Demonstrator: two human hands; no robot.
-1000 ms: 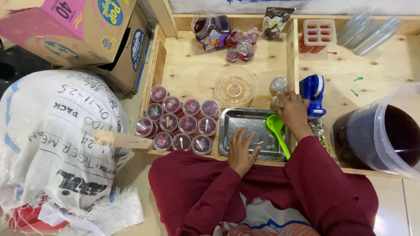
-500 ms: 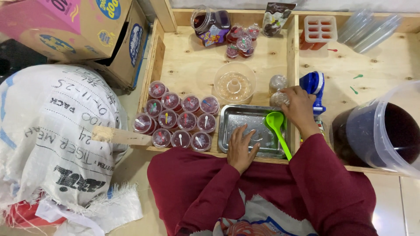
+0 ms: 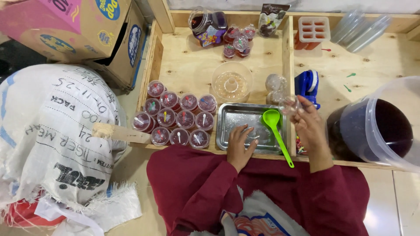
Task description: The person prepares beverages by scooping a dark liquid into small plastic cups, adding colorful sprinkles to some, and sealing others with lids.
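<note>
The right hand [image 3: 308, 126] lifts a small clear cup [image 3: 289, 104] just right of the tray [image 3: 227, 114] — fingers clamped on it. The left hand [image 3: 239, 142] rests in the tray, fingers apart, steadying it beside the green ladle [image 3: 274, 129].

I count twelve sealed cups of red jelly [image 3: 177, 119] grouped left of my one steel tray [image 3: 236, 114], and four more such cups [image 3: 238, 39] up by the one jar [image 3: 209, 25] at the back. There is one green ladle [image 3: 274, 126], one clear round mould [image 3: 231, 82], one big bucket of dark liquid [image 3: 380, 124], one red ice-pop mould [image 3: 313, 30] and one dark packet [image 3: 270, 18]. Off the bench I see one white sack [image 3: 52, 131] and two cardboard boxes [image 3: 83, 30]; the empty clear cups [image 3: 276, 87] beside the tray are too blurred to count.
</note>
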